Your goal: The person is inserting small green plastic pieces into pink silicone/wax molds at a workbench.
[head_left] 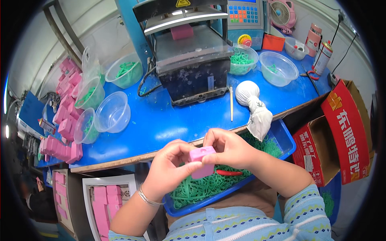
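Both hands meet over my lap around a small pink block (203, 172) with a hollow in its top face. My left hand (171, 165) is closed on its left side, with the thumb pressed along the front. On the other side my right hand (227, 152) pinches the upper corner between thumb and fingers. Beneath them a blue tray (287, 150) holds a tangle of green rubbery strips (197, 190). Among the strips lies a red curved thing, perhaps a tool handle (229, 172), partly covered.
A press machine (193, 86) stands on the blue table (161, 128), a pink block (181, 32) between its plates. Clear bowls (113, 111) flank it, several with green strips. A white cloth bundle (253, 105) and thin stick (231, 104) lie near the edge. Pink blocks (66, 112) pile up left; red carton (317, 148) right.
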`<state>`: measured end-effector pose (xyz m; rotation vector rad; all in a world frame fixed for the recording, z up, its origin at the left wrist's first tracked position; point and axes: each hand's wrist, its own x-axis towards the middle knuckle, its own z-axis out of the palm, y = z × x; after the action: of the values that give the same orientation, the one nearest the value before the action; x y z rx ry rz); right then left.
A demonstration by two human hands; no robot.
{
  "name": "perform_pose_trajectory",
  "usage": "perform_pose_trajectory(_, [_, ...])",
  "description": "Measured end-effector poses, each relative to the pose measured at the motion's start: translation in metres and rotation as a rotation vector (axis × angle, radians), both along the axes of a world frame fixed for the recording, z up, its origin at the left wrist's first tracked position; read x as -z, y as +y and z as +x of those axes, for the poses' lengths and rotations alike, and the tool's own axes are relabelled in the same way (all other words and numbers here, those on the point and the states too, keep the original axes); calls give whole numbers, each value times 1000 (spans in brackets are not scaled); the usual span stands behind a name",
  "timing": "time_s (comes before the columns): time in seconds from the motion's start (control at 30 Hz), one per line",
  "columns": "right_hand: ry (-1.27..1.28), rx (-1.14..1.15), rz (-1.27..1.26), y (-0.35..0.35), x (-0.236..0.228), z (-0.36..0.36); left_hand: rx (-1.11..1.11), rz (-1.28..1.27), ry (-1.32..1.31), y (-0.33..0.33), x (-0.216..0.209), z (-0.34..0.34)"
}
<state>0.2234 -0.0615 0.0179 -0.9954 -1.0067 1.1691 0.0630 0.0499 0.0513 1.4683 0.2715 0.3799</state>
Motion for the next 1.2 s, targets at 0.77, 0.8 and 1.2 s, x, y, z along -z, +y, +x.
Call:
perform_pose_trajectory(0.77, [439,-46,-6,-18,-72,35,-523,741,291,54,-14,-19])
perform_pose_trajectory(0.8, [559,-175,-19,-26,-68,34,-615,461,130,54,-17,-24])
perform_pose_trajectory(1.2, [593,-477,-403,-64,-30,-21,-113,1150,181,36,-26,11])
